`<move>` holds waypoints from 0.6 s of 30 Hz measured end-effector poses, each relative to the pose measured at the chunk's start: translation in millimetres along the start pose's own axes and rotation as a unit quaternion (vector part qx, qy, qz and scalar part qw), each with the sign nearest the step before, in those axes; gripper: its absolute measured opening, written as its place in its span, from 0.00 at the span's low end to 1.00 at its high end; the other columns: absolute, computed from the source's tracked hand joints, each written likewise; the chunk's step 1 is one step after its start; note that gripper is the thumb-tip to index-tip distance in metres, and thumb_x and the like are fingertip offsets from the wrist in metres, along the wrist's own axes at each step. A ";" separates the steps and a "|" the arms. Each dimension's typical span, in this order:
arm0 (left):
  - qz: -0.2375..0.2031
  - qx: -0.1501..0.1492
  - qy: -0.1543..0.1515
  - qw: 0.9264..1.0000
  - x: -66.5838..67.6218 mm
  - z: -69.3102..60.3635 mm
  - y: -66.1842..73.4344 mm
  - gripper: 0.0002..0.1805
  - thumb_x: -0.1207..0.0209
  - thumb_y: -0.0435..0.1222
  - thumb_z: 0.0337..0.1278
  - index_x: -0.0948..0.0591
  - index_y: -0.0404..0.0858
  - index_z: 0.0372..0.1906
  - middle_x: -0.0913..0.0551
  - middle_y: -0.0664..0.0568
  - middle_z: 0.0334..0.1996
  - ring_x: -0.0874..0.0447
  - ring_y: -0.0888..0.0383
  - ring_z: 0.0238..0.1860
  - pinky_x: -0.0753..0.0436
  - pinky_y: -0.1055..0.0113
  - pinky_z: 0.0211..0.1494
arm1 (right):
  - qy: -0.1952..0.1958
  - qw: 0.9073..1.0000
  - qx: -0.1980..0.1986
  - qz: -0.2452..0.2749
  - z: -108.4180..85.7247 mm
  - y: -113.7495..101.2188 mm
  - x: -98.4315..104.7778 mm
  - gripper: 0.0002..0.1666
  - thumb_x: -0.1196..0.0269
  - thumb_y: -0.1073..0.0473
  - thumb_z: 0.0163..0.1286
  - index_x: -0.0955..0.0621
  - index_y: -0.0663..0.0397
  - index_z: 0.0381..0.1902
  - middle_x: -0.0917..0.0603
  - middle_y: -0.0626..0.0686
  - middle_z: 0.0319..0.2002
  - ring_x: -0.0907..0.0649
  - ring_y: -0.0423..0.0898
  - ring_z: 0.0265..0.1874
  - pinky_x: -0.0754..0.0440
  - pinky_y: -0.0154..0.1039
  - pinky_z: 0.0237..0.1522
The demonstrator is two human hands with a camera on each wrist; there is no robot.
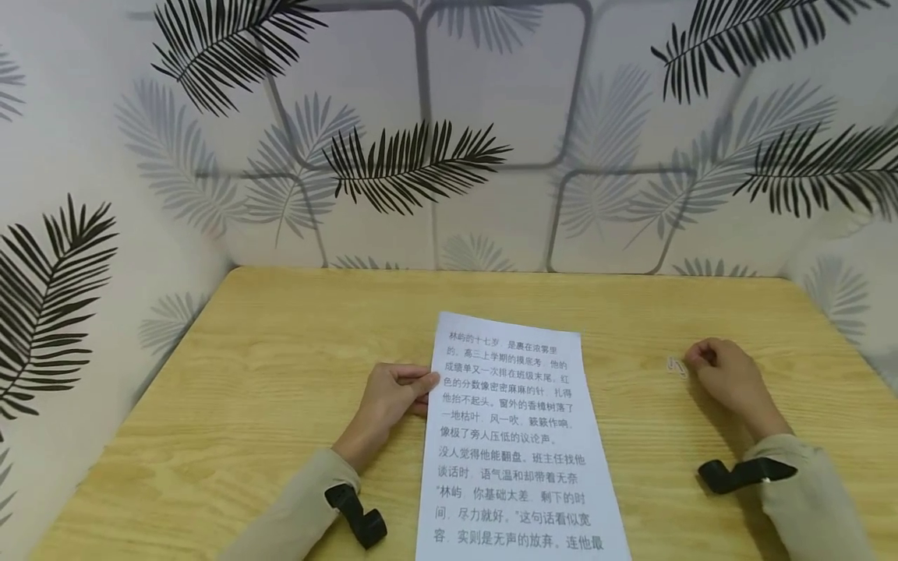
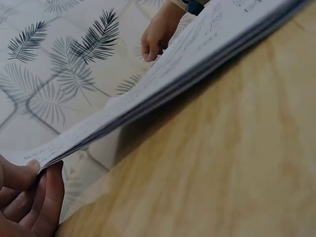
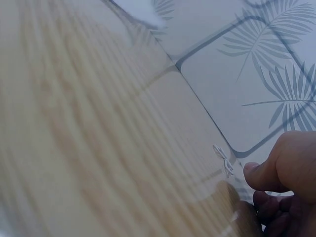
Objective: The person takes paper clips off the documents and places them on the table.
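Note:
A stack of printed white paper sheets [image 1: 515, 444] lies on the wooden table in front of me, its sheet edges [image 2: 148, 101] showing in the left wrist view. My left hand [image 1: 393, 401] pinches the stack's left edge, thumb on top and fingers beneath. That edge is lifted off the table. To the right of the paper, my right hand [image 1: 730, 382] is lowered to the tabletop with bent fingers. Just beside its fingertips lie small pale paper clips [image 3: 225, 162]. Whether anything is between the right thumb and fingers cannot be made out.
The wooden table [image 1: 281, 335] reaches back to a wall [image 1: 491, 86] with leaf-patterned covering. A black strap-like mount [image 1: 358, 516] sits at the left wrist, and another black mount [image 1: 747, 474] at the right wrist.

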State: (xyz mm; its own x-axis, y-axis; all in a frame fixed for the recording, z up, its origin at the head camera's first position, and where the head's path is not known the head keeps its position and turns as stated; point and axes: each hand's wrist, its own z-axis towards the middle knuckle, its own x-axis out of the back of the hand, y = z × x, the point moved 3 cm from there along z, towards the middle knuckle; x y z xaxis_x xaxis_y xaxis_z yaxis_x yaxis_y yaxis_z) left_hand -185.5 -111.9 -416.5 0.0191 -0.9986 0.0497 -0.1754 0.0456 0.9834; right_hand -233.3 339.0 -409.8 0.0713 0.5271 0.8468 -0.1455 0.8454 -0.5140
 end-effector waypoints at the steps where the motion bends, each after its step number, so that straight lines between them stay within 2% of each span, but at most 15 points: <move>1: -0.002 0.002 -0.005 1.000 -0.1 0.9 0.3 0.10 0.36 0.26 0.56 0.16 0.23 0.42 0.14 0.37 0.30 0.14 0.56 0.22 0.14 0.66 0.27 | 0.004 1.000 0.002 -0.002 -0.3 -0.5 1.0 0.08 0.46 0.67 0.71 0.22 0.70 0.36 0.20 0.64 0.33 0.24 0.53 0.31 0.29 0.42 0.31; 10: 0.009 0.033 -0.041 0.999 0.0 6.6 3.7 0.11 0.38 0.27 0.60 0.17 0.25 0.45 0.14 0.40 0.31 0.15 0.56 0.25 0.13 0.65 0.30 | 0.019 1.000 0.009 -0.004 2.6 -1.3 4.7 0.07 0.46 0.69 0.70 0.23 0.70 0.35 0.22 0.64 0.32 0.25 0.53 0.30 0.30 0.42 0.31; 18: 0.019 0.035 -0.052 0.998 1.7 9.3 5.8 0.15 0.41 0.26 0.61 0.21 0.24 0.52 0.14 0.40 0.36 0.15 0.56 0.29 0.13 0.64 0.32 | 0.006 1.000 0.011 0.006 5.3 1.6 1.1 0.08 0.46 0.67 0.71 0.23 0.69 0.36 0.20 0.63 0.34 0.24 0.52 0.32 0.29 0.40 0.31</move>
State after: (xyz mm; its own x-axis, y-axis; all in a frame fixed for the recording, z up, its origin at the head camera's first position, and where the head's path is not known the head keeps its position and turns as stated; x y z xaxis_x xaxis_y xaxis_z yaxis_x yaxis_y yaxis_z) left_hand -195.6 -113.6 -412.3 -0.0916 -0.9936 0.0654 -0.2426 0.0860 0.9663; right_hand -238.7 340.4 -409.0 0.0814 0.5390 0.8383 -0.1688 0.8364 -0.5214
